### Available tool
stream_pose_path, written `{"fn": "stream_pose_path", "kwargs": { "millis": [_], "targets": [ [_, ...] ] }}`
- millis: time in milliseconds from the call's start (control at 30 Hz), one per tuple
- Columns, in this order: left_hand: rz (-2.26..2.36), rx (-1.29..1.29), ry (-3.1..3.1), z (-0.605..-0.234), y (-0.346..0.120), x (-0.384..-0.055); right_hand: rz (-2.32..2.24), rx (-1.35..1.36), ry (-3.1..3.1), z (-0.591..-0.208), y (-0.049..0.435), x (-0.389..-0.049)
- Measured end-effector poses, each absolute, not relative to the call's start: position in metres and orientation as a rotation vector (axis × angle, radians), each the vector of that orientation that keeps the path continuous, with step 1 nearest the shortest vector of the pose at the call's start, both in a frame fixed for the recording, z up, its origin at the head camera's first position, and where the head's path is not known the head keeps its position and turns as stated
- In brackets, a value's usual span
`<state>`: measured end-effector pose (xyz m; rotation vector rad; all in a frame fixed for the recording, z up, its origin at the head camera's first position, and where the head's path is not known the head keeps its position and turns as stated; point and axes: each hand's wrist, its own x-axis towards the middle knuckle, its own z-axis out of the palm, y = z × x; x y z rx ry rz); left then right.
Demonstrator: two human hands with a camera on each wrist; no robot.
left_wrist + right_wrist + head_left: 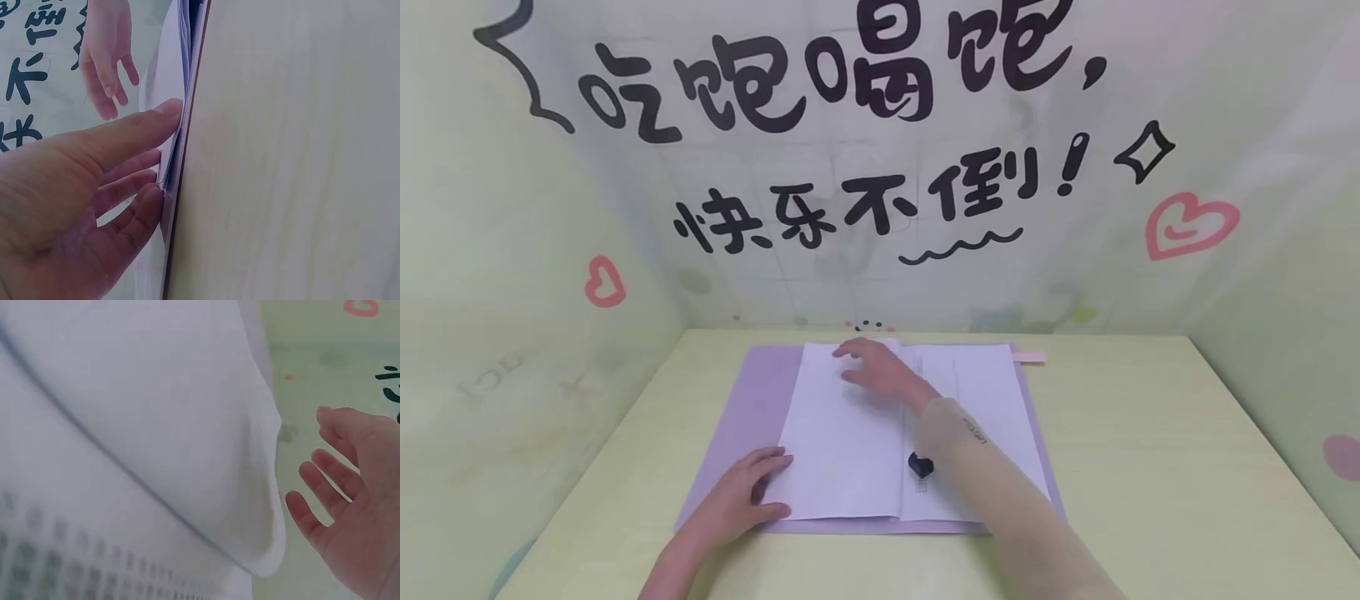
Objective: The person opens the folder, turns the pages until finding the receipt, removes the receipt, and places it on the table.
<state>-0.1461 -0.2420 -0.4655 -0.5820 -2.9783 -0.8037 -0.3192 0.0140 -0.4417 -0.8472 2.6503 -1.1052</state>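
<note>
A book of white paper (850, 450) lies open on the table, with a purple cover (763, 392) showing around its pages. At the left edge of the pages, my left hand (745, 492) touches the paper with its thumb and fingertips spread; the left wrist view shows this hand (106, 169) against the page edges (169, 81). My right hand (880, 367) hangs over the top of the left page, fingers loosely bent and holding nothing. In the right wrist view the right hand (356, 494) is apart from a white page (156, 394) with a curled edge. Part of the right page is hidden by the right sleeve.
A pink tab (1030, 358) sticks out at the book's upper right. Beside the right sleeve (992, 475) is a small black object (920, 464) of unclear kind. The pale wooden table (1150, 467) is bounded by a printed curtain (820, 275) behind and at both sides.
</note>
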Motion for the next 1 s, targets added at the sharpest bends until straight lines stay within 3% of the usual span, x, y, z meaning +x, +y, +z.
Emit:
{"fn": "stream_pose_path", "kwargs": {
  "millis": [700, 1000],
  "targets": [
    [-0.775, -0.59, -3.0, -0.463, -0.243, -0.153, -1.333, -0.506, 2.847, -0.422, 0.177, -0.327],
    [-0.776, -0.6, -2.995, -0.462, -0.242, -0.153, -1.379, -0.457, 2.937, -0.437, 0.228, -0.32]
  ]
}}
